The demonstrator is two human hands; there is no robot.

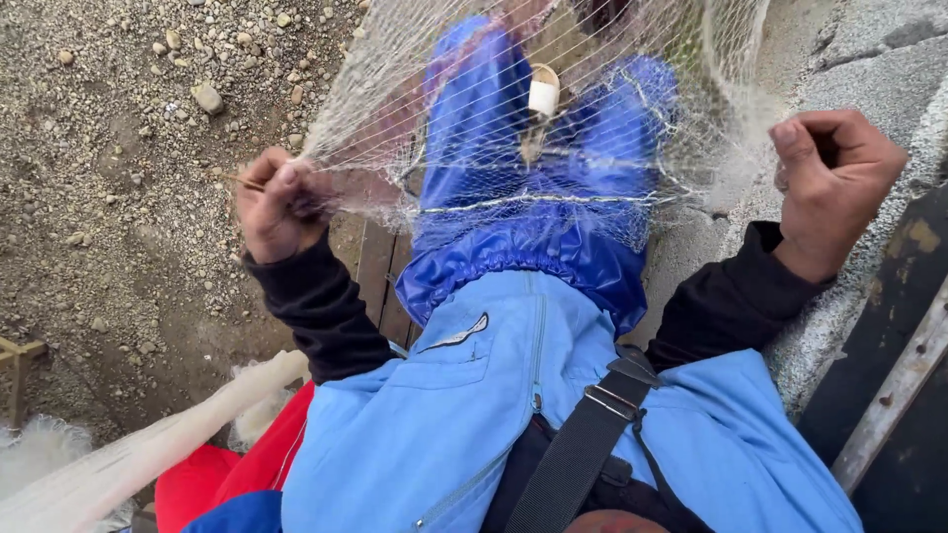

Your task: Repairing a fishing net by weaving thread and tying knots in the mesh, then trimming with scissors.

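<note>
Netting of fine pale monofilament, the fishing net drapes in a loose sheet over the person's glossy blue waterproof trousers, with a small white cylindrical float caught in its mesh. Gravelly ground lies on the left and rough concrete on the right. The left hand is fisted tight on gathered mesh and what may be a thin wooden netting needle. The right hand, raised with its wrist bent, is curled closed, seemingly pinching a barely visible strand.
</note>
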